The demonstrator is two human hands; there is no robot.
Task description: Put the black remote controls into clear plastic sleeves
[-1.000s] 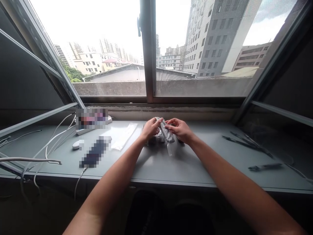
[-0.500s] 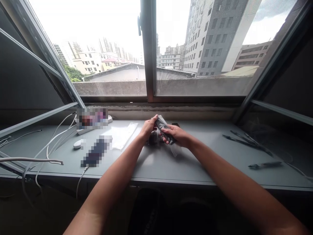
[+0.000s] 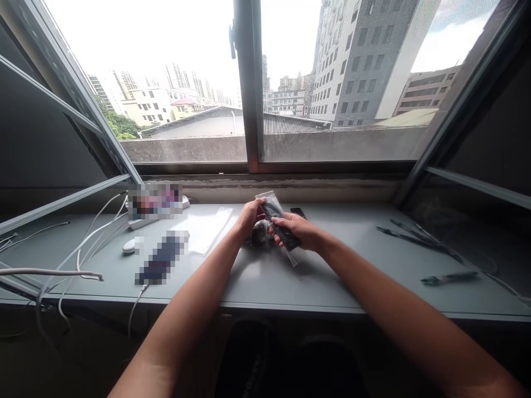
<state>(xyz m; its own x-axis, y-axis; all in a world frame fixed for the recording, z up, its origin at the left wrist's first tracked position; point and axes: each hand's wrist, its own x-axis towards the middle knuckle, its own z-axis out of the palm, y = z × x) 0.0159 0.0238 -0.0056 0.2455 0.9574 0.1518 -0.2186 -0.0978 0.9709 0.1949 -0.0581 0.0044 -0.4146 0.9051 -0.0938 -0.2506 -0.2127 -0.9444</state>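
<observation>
Between my hands is a clear plastic bag (image 3: 272,208) with a dark, flat, oblong thing inside, whose kind I cannot make out. My left hand (image 3: 250,215) pinches the bag's far upper end. My right hand (image 3: 296,228) grips its near end, thumb on top and fingers underneath. The bag is tilted above the desk, and a loose clear flap hangs from its near end. Just below and behind it, a dark rounded bundle (image 3: 260,235) in clear wrapping lies on the desk, partly hidden by my hands. A small black flat object (image 3: 297,211) lies behind my right hand.
Left on the grey desk (image 3: 332,287) are a clear plastic sheet (image 3: 209,232), a blurred-out dark object (image 3: 161,260) with a white cable, a white mouse-like object (image 3: 130,246) and a power strip (image 3: 182,203). Dark cables (image 3: 418,240) and a pen-like object (image 3: 450,278) lie right. A window stands behind.
The bag has turned slightly between my hands, and more of its clear far end and hanging flap now shows. Both hands keep their hold, nearly in the same place.
</observation>
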